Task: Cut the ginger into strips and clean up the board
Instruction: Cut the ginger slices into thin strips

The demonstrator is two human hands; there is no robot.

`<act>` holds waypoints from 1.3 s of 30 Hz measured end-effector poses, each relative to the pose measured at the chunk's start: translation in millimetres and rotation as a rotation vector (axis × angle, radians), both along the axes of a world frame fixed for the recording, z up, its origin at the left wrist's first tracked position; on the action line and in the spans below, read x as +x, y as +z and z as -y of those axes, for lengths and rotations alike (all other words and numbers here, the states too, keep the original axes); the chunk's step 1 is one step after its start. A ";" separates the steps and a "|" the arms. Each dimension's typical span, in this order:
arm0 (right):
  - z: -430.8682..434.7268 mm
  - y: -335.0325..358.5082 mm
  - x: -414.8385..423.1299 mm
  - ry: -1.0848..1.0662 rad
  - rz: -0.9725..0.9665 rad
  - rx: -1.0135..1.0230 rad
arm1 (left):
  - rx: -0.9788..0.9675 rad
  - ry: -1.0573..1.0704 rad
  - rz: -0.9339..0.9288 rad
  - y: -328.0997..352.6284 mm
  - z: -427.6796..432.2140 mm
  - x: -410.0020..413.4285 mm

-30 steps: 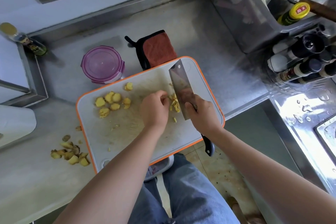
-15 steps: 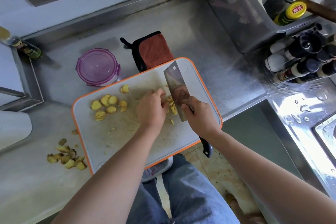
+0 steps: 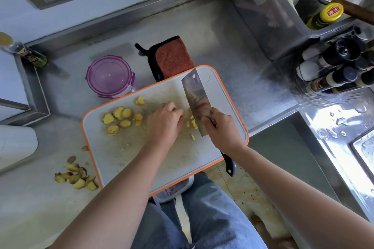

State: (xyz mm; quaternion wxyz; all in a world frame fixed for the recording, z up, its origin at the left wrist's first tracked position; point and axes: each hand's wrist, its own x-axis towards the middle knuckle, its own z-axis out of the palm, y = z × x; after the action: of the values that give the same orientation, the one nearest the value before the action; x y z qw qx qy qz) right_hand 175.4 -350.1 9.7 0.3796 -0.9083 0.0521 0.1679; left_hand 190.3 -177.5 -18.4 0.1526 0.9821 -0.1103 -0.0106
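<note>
The white plastic cutting board with an orange rim (image 3: 113,147) lies on the steel surface (image 3: 222,46) and overhangs its near edge. A round container with a purple lid (image 3: 110,77) stands just beside the board's far left edge. A rust-brown cloth with black trim (image 3: 172,58) meets the far edge. Ginger peel scraps (image 3: 75,178) lie on the surface left of the board. A rack of dark bottles (image 3: 334,70) stands well apart at the right.

Round yellow ginger slices (image 3: 121,116) are grouped on the left half of the board. Yellow ginger strips (image 3: 192,123) lie between the two hands.

The left hand (image 3: 164,123) has its fingers curled, tips bearing down on the ginger strips at the blade's flat. The hand hides the piece under them. The right hand (image 3: 222,129) has its fingers wrapped round the handle of the rectangular steel cleaver (image 3: 195,95), which stands edge-down on the board.

Compared with half a second ago, both hands, the cleaver and the slices keep roughly the same places on the board.
</note>
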 end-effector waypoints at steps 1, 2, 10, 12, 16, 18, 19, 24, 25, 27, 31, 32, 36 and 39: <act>-3.2 1.9 0.7 0.014 0.014 0.021 | -0.004 -0.035 0.026 -2.7 -9.0 -3.6; -6.4 2.2 1.2 0.042 0.027 0.036 | -0.008 -0.074 0.048 -5.1 -17.9 -7.1; -30.7 0.2 -3.9 0.204 0.015 -0.025 | -0.107 0.080 0.050 -8.3 -36.2 -24.1; -32.2 -0.5 -6.3 0.203 0.019 -0.047 | -0.178 0.248 0.003 -7.7 -31.6 -28.7; -33.4 -2.2 -12.9 0.206 0.027 -0.080 | -0.340 0.431 -0.122 -5.9 -23.9 -40.2; -35.1 -2.7 -15.0 0.200 0.027 -0.086 | -0.419 0.541 -0.207 -5.1 -18.0 -43.3; -36.7 -2.3 -15.9 0.202 0.031 -0.087 | -0.447 0.585 -0.229 -5.0 -15.6 -43.3; -45.4 -0.1 -19.7 0.244 0.070 -0.106 | -0.507 0.676 -0.323 -2.6 -8.4 -38.5; -46.3 -0.2 -20.1 0.249 0.065 -0.114 | -0.515 0.695 -0.336 -2.2 -7.6 -37.9; -47.8 -1.4 -20.2 0.258 0.048 -0.132 | -0.523 0.728 -0.356 -2.3 -6.8 -37.0; -49.7 -2.6 -21.4 0.268 0.036 -0.168 | -0.525 0.750 -0.390 -1.3 -6.3 -34.9; -49.5 -2.5 -21.7 0.266 0.039 -0.172 | -0.522 0.751 -0.396 -0.3 -6.1 -34.4; -48.6 -1.7 -20.2 0.274 0.045 -0.203 | -0.523 0.768 -0.408 3.1 -5.4 -32.9; -47.9 -2.2 -19.4 0.291 0.052 -0.214 | -0.535 0.777 -0.414 3.7 -5.2 -32.5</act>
State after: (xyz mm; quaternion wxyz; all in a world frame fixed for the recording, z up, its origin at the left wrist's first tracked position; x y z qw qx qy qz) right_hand 156.0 -302.2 7.6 0.2537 -0.9455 -0.0722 0.1912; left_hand 157.8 -172.3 -14.7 0.4098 0.8545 0.2965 -0.1185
